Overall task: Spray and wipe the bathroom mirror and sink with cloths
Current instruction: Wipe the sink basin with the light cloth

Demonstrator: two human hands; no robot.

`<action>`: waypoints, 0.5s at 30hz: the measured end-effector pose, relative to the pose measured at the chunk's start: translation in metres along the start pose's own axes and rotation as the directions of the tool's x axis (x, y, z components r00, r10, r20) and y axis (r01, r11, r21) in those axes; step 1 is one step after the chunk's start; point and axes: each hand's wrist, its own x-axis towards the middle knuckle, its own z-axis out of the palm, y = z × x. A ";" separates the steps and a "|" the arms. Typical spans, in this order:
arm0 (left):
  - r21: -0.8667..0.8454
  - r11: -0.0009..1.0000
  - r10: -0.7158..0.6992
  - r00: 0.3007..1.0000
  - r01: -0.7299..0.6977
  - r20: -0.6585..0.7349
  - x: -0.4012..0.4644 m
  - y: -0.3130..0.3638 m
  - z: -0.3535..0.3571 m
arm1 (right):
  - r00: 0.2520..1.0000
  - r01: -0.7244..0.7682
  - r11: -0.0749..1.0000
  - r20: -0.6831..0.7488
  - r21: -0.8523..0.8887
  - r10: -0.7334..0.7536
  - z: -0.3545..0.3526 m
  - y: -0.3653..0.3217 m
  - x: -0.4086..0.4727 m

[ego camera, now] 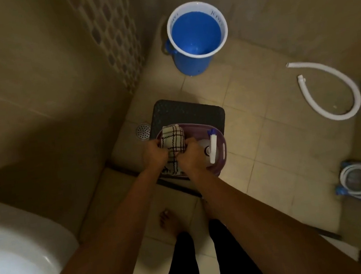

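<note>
My left hand (155, 154) and right hand (191, 157): arms extended downward, fists side by side, both clenched on cloth (173, 139).

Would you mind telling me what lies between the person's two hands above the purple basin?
In the head view, the checked cloth lies between left hand and right hand, both gripping it.

- The purple basin (219, 139) sits on a dark stool (185, 111); both hands, the left hand (155, 152) and right hand (191, 157), crowd its near left part around the checked cloth (171, 138).
- The spray bottle (213, 146) lies along the basin's right side, narrowing the room there.
- The wall (33, 98) stands close on the left.
- The floor (267, 149) to the right is open as far as the white hose (333, 93).
- The blue bucket (197, 37) stands well beyond, apparently clear of the stool.
</note>
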 end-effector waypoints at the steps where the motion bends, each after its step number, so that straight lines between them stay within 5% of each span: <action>1: 0.021 1.000 0.014 1.000 -0.014 0.010 0.003 -0.002 0.003 | 1.000 -0.019 1.000 -0.003 -0.013 0.019 0.005 0.001 0.001; 9: 0.158 0.969 0.186 0.982 -0.189 0.035 0.013 -0.018 0.021 | 0.993 0.014 0.999 -0.120 -0.035 -0.019 0.028 0.020 0.023; 12: 0.302 0.880 0.374 0.927 -0.367 0.037 0.008 -0.026 0.022 | 0.993 0.044 0.995 -0.106 -0.087 -0.053 0.029 0.021 0.021; 15: 0.490 0.745 0.398 0.891 -0.453 0.217 0.005 -0.026 0.023 | 0.975 0.198 0.956 -0.059 -0.217 -0.215 0.027 0.026 0.015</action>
